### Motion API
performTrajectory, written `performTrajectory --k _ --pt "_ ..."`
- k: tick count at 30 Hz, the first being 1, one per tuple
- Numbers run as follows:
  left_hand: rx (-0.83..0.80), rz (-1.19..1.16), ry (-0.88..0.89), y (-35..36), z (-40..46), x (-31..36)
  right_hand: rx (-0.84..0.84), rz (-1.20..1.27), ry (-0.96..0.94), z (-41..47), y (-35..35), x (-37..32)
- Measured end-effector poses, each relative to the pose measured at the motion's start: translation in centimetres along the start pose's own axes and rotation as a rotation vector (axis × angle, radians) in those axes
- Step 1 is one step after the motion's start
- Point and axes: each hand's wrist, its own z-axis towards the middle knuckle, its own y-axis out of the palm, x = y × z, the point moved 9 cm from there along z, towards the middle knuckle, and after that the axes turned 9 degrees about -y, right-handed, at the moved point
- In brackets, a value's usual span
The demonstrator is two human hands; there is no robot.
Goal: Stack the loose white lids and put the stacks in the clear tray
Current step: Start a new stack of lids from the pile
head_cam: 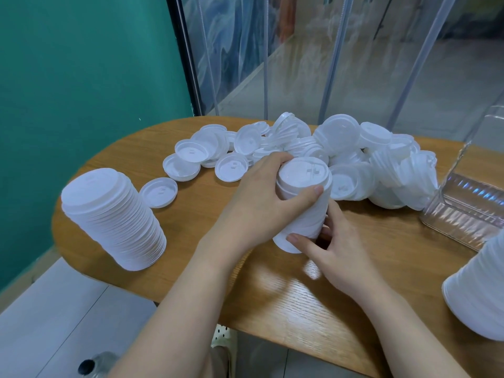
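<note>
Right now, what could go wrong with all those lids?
1. The stack of lids gripped by the left hand and right hand is tilted, so its lids might slide apart if the grip loosens.
2. The tall stack at the left leans near the wooden table edge; a bump could topple it to the floor.
3. The loose lid pile presses against the clear tray, which could crowd putting stacks in.

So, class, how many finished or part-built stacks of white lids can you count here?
3: a tall stack standing at the table's left, one held in both hands, one at the right edge. The loose pile may hide more.
</note>
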Motion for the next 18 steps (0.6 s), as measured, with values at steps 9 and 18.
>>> performTrajectory --k 9,18 --pt "-0.038 -0.046 -0.01 0.0 0.1 -0.4 -0.003 -0.007 0.007 -0.1 0.0 0.0" --pt "0.22 0.249 -0.198 -3.8 4.9 -11.9 -0.012 -0.031 0.06 -0.3 -0.2 0.4"
